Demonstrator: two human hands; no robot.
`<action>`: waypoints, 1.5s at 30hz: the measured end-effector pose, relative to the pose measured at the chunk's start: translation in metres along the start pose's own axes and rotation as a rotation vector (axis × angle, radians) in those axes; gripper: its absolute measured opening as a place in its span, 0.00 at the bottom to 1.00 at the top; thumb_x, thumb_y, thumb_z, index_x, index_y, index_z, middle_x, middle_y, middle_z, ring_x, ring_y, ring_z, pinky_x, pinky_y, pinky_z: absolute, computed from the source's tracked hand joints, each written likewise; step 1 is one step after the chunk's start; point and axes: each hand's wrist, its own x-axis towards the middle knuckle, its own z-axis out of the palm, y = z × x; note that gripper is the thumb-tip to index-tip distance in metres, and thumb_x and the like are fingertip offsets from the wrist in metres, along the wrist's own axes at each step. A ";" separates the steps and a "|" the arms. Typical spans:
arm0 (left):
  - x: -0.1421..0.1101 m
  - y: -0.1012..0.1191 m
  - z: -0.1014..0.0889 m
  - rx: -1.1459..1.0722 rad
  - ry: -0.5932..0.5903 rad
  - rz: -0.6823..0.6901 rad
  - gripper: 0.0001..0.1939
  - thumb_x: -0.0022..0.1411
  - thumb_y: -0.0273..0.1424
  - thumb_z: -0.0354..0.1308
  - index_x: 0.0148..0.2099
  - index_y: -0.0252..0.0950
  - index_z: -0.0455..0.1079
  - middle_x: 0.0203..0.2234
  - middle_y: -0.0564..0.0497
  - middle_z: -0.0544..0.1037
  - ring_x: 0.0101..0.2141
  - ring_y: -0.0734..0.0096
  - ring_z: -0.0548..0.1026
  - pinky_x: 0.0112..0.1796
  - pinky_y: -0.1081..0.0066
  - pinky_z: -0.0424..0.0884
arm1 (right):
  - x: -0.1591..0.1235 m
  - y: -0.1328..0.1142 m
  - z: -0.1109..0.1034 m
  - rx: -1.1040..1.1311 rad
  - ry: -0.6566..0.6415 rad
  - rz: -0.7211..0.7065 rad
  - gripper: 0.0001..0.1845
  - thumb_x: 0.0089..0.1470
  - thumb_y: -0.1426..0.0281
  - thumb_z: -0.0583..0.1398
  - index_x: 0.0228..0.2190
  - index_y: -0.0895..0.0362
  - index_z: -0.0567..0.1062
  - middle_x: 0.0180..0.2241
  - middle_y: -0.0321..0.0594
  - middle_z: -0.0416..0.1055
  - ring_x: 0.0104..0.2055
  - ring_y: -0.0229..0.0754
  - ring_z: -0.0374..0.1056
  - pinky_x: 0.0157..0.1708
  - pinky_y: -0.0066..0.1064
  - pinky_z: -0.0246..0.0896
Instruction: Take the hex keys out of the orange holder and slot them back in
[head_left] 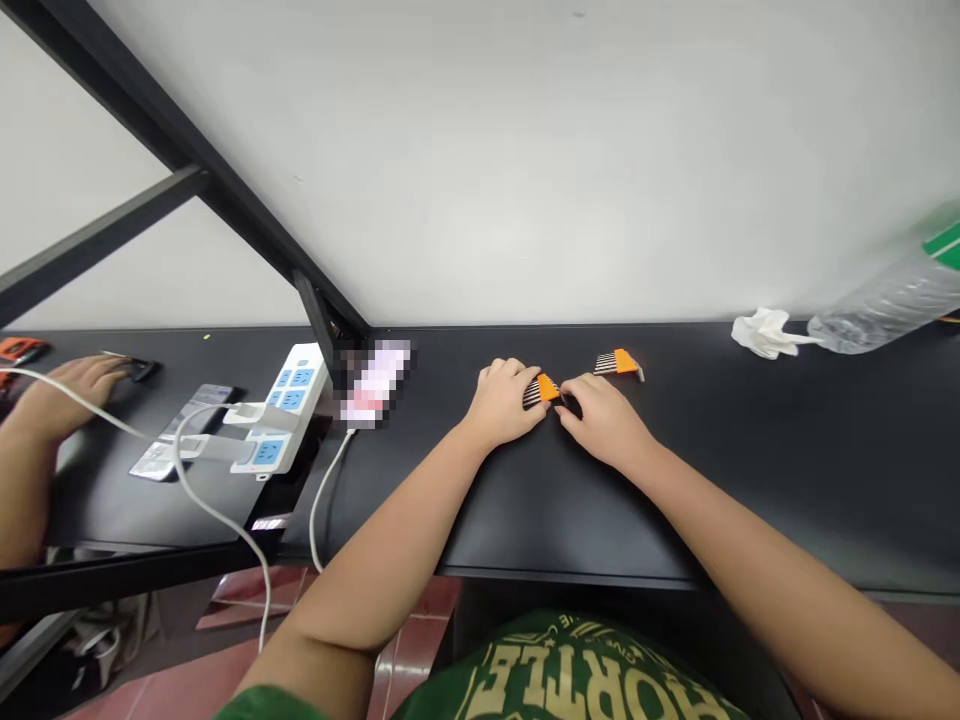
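On the black table, my left hand (504, 402) is closed on the left side of a hex key set (548, 387), whose orange holder carries several slim rods side by side. My right hand (600, 415) sits close against the set's right end, fingers bent in a pinch. A small dark piece shows at its fingertips, too small and hidden to name. Beyond the right hand lies a second, similar hex key set (618, 363) with an orange holder, its rods pointing left and a bent end at the right.
Left of my hands are a charging phone (377, 385), a power strip (289, 400) with white cables, and another phone (187, 430). A co-worker's hand (71, 395) touches a dark object. A black metal frame (247, 220) rises there. Right: crumpled tissue (763, 332), plastic bottle (885, 305).
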 end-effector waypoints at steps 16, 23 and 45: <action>-0.001 -0.002 -0.009 0.039 -0.034 0.055 0.14 0.57 0.37 0.63 0.45 0.40 0.70 0.38 0.50 0.77 0.41 0.59 0.74 0.42 0.61 0.67 | -0.007 0.021 -0.012 0.012 0.056 0.339 0.06 0.49 0.73 0.57 0.31 0.52 0.64 0.27 0.33 0.68 0.28 0.41 0.64 0.30 0.32 0.56; -0.003 0.003 -0.012 -0.014 0.020 0.112 0.14 0.58 0.37 0.63 0.46 0.40 0.70 0.37 0.51 0.76 0.39 0.62 0.75 0.40 0.65 0.68 | -0.011 0.018 -0.013 0.014 0.008 0.074 0.03 0.52 0.70 0.59 0.32 0.54 0.69 0.37 0.40 0.71 0.35 0.43 0.68 0.35 0.34 0.60; 0.000 0.000 0.001 -0.038 -0.028 0.159 0.24 0.59 0.36 0.62 0.58 0.42 0.70 0.41 0.49 0.77 0.38 0.64 0.76 0.39 0.67 0.72 | 0.003 0.026 -0.012 0.094 0.037 0.131 0.09 0.46 0.78 0.57 0.30 0.53 0.68 0.26 0.34 0.70 0.30 0.42 0.66 0.32 0.33 0.58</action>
